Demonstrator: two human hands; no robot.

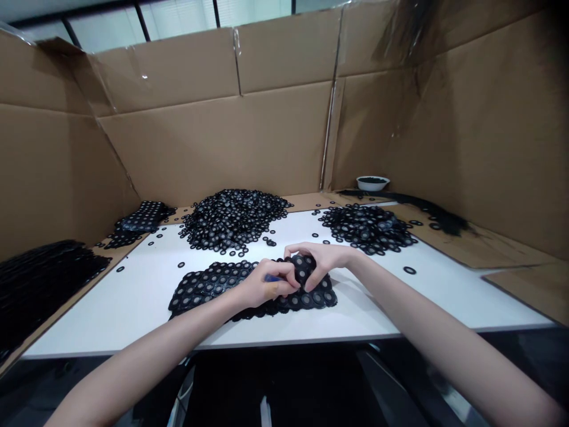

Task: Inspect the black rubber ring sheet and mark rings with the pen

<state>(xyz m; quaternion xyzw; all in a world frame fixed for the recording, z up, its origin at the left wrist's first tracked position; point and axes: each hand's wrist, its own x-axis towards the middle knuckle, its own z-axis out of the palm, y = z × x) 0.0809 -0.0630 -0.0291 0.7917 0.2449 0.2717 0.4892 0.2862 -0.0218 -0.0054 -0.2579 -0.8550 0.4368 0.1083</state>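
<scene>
A black rubbery sheet [208,284] patterned with rows of round rings lies near the front of the white board. My left hand [267,283] is closed at its right part, with a small blue stick-like tool [272,277] showing between the fingers; the tool's tip is hidden. Curved around a raised bit of the sheet, my right hand [324,258] grips it between thumb and fingers. The two hands' fingertips nearly meet there.
Behind the sheet rise a large heap of loose black rings [226,219] and a smaller heap [367,228]. Stacked black sheets [44,284] stand at left, more ring sheets [144,216] behind. A white bowl [372,184] sits at back right. Cardboard walls [213,142] enclose the white board [146,296].
</scene>
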